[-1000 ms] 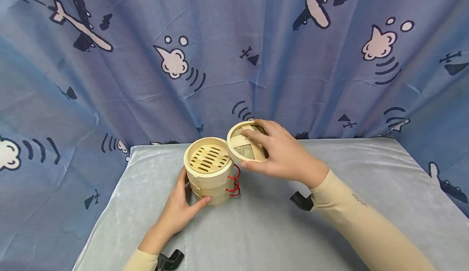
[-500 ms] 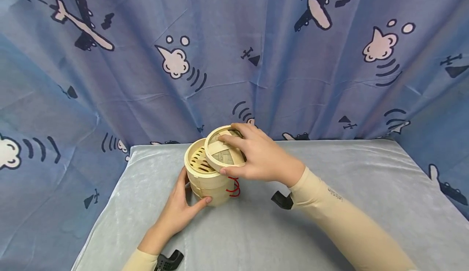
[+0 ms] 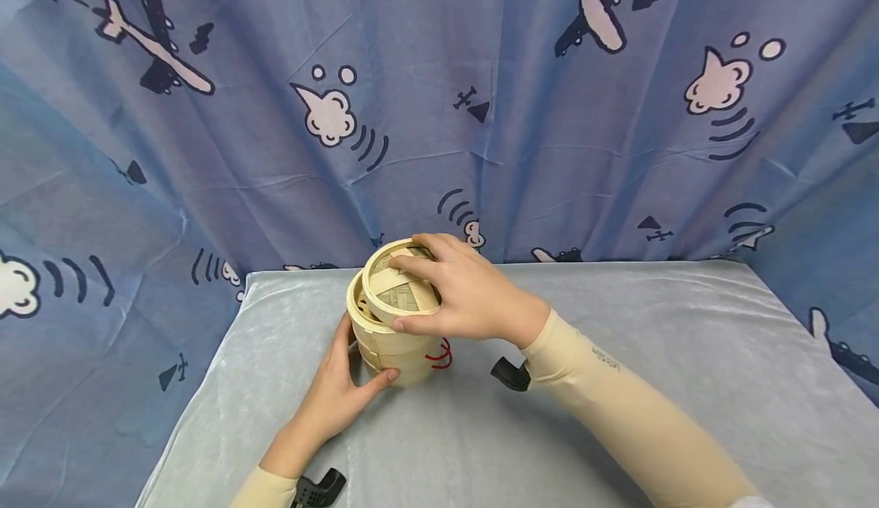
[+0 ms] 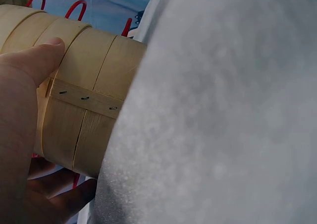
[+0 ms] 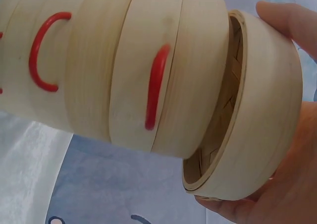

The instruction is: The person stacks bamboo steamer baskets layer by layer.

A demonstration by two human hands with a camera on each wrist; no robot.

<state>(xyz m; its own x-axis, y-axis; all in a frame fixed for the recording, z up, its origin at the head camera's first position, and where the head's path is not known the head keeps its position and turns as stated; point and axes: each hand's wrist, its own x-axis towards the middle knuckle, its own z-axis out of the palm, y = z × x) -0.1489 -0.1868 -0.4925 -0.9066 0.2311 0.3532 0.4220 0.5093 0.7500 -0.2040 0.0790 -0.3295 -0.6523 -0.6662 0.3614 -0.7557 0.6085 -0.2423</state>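
A round bamboo steamer [image 3: 394,349] of stacked tiers stands on the cloth, with red loop handles [image 5: 44,50] on its side. My left hand [image 3: 336,390] grips its lower part, the thumb across the front and the fingers around the far left side. In my right hand [image 3: 474,294] is the woven bamboo lid [image 3: 394,293], held by its rim from the right. It sits tilted over the steamer's top, covering most of the slatted inside. In the right wrist view the lid [image 5: 270,110] shows a gap beneath its rim on the near side.
Grey-white plush cloth [image 3: 652,340] covers the table. A blue curtain [image 3: 412,111] printed with planes and clouds hangs close behind it and at both sides. A black wrist mount [image 3: 511,374] sticks out below my right wrist, another [image 3: 321,487] beside my left.
My right hand has brought the lid leftward from the steamer's right side to over its top, hiding most of the slats. The left hand and the steamer stay put.
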